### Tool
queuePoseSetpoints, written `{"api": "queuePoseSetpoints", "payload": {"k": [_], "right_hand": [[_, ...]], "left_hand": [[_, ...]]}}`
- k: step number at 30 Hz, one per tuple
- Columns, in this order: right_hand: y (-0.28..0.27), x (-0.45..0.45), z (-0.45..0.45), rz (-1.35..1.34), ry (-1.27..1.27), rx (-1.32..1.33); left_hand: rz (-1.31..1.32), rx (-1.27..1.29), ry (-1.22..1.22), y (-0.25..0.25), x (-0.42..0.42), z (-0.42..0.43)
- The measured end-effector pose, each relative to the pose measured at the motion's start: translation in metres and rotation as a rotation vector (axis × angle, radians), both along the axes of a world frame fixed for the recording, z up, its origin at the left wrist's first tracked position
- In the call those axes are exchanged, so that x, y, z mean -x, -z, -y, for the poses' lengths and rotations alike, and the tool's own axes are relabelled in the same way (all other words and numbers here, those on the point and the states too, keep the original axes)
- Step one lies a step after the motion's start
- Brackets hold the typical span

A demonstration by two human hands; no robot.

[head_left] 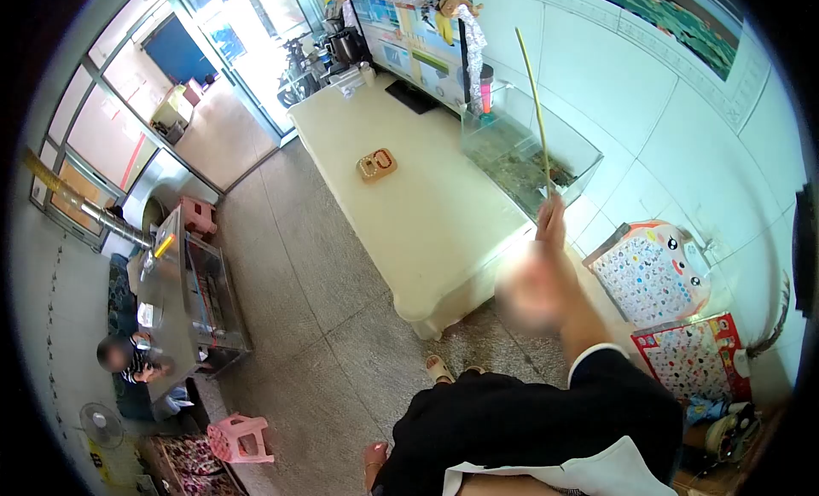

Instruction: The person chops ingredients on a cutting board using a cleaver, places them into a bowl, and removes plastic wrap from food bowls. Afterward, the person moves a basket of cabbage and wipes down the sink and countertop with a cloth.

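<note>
My right hand is closed around the lower end of a thin yellow-green stick. The stick points up and slightly left, its upper part seen against the white tiled wall. Just beyond the hand is a glass tank with murky, greenish-brown contents, at the table's right end. From this angle the stick crosses the tank's right part; whether they touch I cannot tell. A blurred patch covers the area beside my wrist. My left hand is out of view.
A cream-covered table bears a small tan tray and a flat black object. Illustrated boards lean on the right wall. A pink stool stands at lower left; a person is by a metal counter.
</note>
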State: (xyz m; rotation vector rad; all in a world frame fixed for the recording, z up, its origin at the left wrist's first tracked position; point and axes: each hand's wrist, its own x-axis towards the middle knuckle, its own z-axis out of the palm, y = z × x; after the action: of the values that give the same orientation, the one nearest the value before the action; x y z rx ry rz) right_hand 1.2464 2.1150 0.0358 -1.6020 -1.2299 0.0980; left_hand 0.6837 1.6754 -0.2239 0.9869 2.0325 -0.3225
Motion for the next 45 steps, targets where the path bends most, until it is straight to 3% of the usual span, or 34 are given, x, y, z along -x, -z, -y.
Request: {"api": "queuePoseSetpoints", "payload": {"k": [1, 3, 6, 8, 11, 16, 17, 19, 24, 27, 28, 29, 31, 32, 33, 35, 38, 40, 44, 45], "right_hand": [[0.032, 0.019, 0.013, 0.026, 0.016, -0.052], [-0.024, 0.074, 0.117, 0.163, -0.127, -0.155], [-0.016, 0.081, 0.131, 0.478, -0.005, 0.104], [0.014, 0.075, 0.117, 0.373, -0.073, 0.267], [0.053, 0.066, 0.111, 0.323, -0.171, 0.435], [0.083, 0.060, 0.110, 0.366, -0.226, 0.502], [0.088, 0.058, 0.107, 0.377, -0.220, 0.513], [0.101, 0.063, 0.102, 0.420, -0.253, 0.522], [0.169, 0.085, 0.111, 0.649, -0.329, 0.494], [0.237, 0.096, 0.137, 0.470, -0.637, 0.610], [0.247, 0.106, 0.148, 0.457, -0.756, 0.688], [0.244, 0.136, 0.154, 0.492, -0.868, 0.578], [0.234, 0.205, 0.175, 0.530, -1.112, 0.551], [0.236, 0.250, 0.183, 0.561, -1.189, 0.562], [0.244, 0.269, 0.178, 0.571, -1.268, 0.606], [0.236, 0.350, 0.195, 0.624, -1.480, 0.640], [0.221, 0.446, 0.218, 0.727, -1.710, 0.706], [0.226, 0.498, 0.234, 0.770, -1.815, 0.785], [0.220, 0.600, 0.278, 0.875, -1.942, 0.874], [0.217, 0.617, 0.290, 0.879, -1.947, 0.896]], "left_hand": [[0.009, -0.131, -0.045, 0.005, -0.005, 0.001], [0.017, -0.256, -0.098, 0.006, -0.014, 0.004], [0.122, -0.100, -0.293, -0.004, -0.019, 0.004], [0.198, -0.369, -0.220, -0.011, -0.017, 0.009], [0.105, -0.312, -0.349, -0.010, -0.034, 0.025], [0.086, -0.246, -0.236, -0.005, -0.055, 0.075], [0.092, -0.214, -0.353, -0.005, -0.065, 0.088], [0.092, -0.181, -0.535, -0.003, -0.081, 0.115], [0.022, 0.005, -0.504, 0.022, -0.104, 0.148], [-0.072, 0.136, -0.481, 0.049, -0.079, 0.165], [-0.051, 0.140, -0.710, 0.001, -0.079, 0.150], [-0.155, 0.044, -0.678, 0.008, -0.085, 0.179], [-0.140, 0.037, -0.977, -0.061, -0.078, 0.179], [-0.119, 0.000, -1.053, -0.050, -0.037, 0.197], [-0.131, 0.000, -1.095, -0.066, -0.047, 0.175], [-0.138, -0.089, -1.257, -0.030, -0.061, 0.245], [-0.124, -0.081, -1.483, -0.023, -0.079, 0.307], [-0.165, -0.025, -1.581, -0.045, -0.070, 0.351], [-0.097, 0.029, -1.830, -0.016, -0.119, 0.409], [-0.095, 0.027, -1.752, 0.017, -0.130, 0.427]]}}
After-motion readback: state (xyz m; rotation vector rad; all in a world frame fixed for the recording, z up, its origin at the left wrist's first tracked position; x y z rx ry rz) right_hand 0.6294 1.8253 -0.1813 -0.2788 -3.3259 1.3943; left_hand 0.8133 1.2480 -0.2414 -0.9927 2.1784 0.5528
